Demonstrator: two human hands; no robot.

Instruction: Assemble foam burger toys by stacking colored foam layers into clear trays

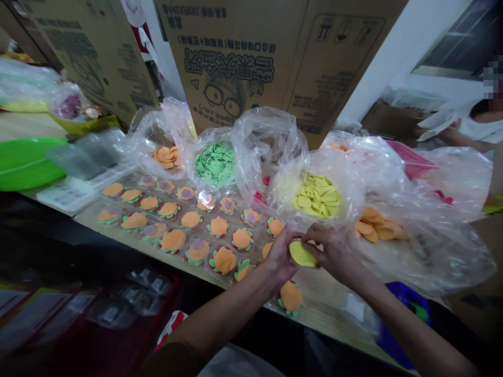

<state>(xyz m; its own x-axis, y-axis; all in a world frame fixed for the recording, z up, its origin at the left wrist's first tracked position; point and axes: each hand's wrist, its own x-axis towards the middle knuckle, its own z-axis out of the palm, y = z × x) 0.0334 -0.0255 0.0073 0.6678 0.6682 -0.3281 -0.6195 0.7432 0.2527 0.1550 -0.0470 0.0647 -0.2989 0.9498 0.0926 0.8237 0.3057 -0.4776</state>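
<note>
My left hand (282,255) is closed around the left side of a flat, rounded yellow piece (302,253) over the table's front part. From the right, the fingers of my right hand (329,250) pinch its upper edge. Whether a clear container lies under the piece, I cannot tell. Just behind my hands, an open clear bag holds a pile of similar yellow pieces (320,196). To the left stand rows of clear trays with burger-shaped stacks (190,220), orange on top with green and red edges. Another such stack (291,297) sits below my hands near the table edge.
Bags of green pieces (215,163) and orange pieces (165,156) stand behind the rows. More orange pieces (375,225) lie at right. Cardboard boxes (251,57) rise behind. A green basin (29,163) is far left, a blue container (404,293) right. Another person (481,125) is at far right.
</note>
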